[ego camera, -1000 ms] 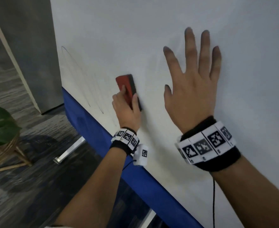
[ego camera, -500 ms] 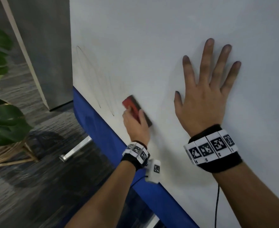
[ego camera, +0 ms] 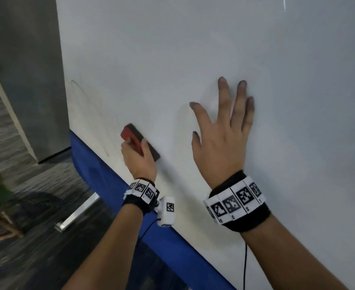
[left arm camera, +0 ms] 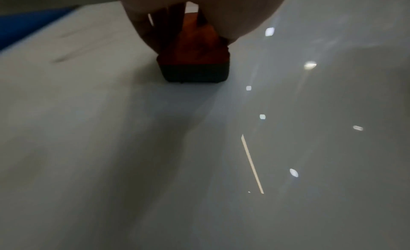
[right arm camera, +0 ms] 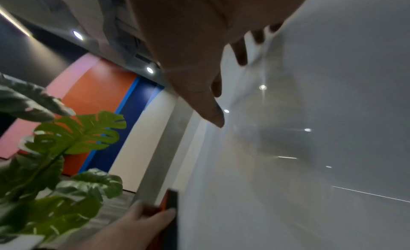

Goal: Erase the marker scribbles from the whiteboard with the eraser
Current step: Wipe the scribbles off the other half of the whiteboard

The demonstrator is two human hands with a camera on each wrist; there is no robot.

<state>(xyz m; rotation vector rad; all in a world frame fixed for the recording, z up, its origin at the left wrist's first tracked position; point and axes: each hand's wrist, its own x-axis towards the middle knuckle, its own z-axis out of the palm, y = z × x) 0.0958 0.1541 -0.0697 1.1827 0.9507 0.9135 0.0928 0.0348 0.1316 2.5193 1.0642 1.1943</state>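
Head view. The left hand (ego camera: 138, 159) grips a red eraser (ego camera: 140, 141) with a dark felt face, thumb and fingers curled round its body; the felt lies flat against the whiteboard (ego camera: 172, 59), low on the board and just above its blue lower edge (ego camera: 113, 185). Faint marker scribbles (ego camera: 93, 114), thin looping lines, lie to the left of the eraser, near the board's left margin. The right hand (ego camera: 224, 130) rests flat on the board to the right of the eraser, fingers straight, holding nothing. Both wrists carry bands with black-and-white markers (ego camera: 235, 201). No container appears in any view.

Compared with half a second earlier, the eraser sits in much the same low spot, tilted alike, and the right fingers, then fanned wide, are drawn closer together. A leafy plant (right arm camera: 73, 136) stands beside the board.
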